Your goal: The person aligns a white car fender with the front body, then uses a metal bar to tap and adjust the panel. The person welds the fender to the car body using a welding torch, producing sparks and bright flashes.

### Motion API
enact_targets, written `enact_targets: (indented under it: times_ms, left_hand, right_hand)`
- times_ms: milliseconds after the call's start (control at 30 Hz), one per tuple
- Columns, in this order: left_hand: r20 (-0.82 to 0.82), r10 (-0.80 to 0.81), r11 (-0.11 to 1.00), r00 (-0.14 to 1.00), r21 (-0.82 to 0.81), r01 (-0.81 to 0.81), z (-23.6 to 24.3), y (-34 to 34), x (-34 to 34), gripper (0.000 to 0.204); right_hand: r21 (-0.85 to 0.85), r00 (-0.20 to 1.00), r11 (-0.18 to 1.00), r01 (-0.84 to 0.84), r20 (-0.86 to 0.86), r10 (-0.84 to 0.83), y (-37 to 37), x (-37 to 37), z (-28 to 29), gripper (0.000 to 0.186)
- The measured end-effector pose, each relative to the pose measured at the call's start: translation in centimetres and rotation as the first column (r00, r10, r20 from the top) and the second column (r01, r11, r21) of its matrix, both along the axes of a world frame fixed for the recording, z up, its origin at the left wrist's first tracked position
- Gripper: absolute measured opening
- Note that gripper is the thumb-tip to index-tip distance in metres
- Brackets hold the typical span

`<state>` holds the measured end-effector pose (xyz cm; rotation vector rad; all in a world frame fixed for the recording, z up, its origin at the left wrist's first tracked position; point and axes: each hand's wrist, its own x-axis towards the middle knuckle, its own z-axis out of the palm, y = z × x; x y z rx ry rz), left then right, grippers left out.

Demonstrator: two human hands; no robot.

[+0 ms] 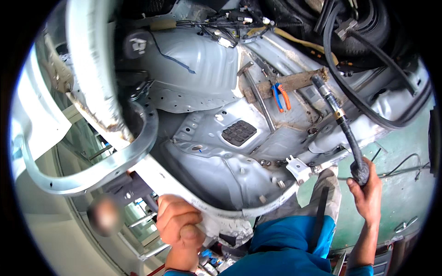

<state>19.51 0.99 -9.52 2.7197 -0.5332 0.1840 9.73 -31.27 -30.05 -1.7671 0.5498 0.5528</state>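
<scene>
My left hand is closed in a fist beside the curved pale flange of a bare car body. Whether anything is inside those fingers is hidden. On the right, my right hand is wrapped round the dark, lumpy grip of a long rod-shaped tool with metal rings. Its blunt tip points up and left over the body's sill, near one end of a wooden block. Pliers with blue and orange handles lie against that block. A hammer rests across it, head upward.
Pale metal panels surround the cavity, with a dark textured pad on its floor. Wiring runs along the top. Black rubber strips loop at upper right. A bent frame juts at left, with a person below it.
</scene>
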Motion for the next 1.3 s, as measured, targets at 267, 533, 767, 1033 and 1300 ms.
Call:
enact_targets:
  times_ms: [267,533,767,1033,1300]
  left_hand:
    - [0.064,-0.065,0.986,0.996,-0.151,0.074,0.3,1.1,-0.3,0.035]
    - [0.168,-0.075,0.976,0.983,-0.187,0.106,1.4,1.6,-0.2,0.027]
    - [0.261,-0.047,0.944,0.964,-0.305,0.128,1.0,1.8,-0.7,0.031]
    - [0.282,0.466,0.847,0.839,-0.416,-0.331,-2.7,7.3,-4.3,0.053]
    - [0.237,0.282,0.908,0.93,-0.379,-0.178,-5.2,11.1,-5.2,0.063]
  right_hand:
    - [0.005,0.996,1.0,0.018,0.089,-0.018,0.2,-3.9,2.6,0.051]
    - [-0.016,0.973,0.993,0.118,0.203,-0.113,0.3,-6.9,2.8,0.038]
    - [0.069,0.949,0.98,0.186,0.245,-0.197,1.1,-7.4,4.2,0.028]
    - [-0.029,0.932,0.969,0.245,0.284,-0.227,2.1,-9.6,5.5,0.025]
    - [-0.045,0.903,0.961,0.272,0.357,-0.239,5.2,-10.3,6.1,0.022]
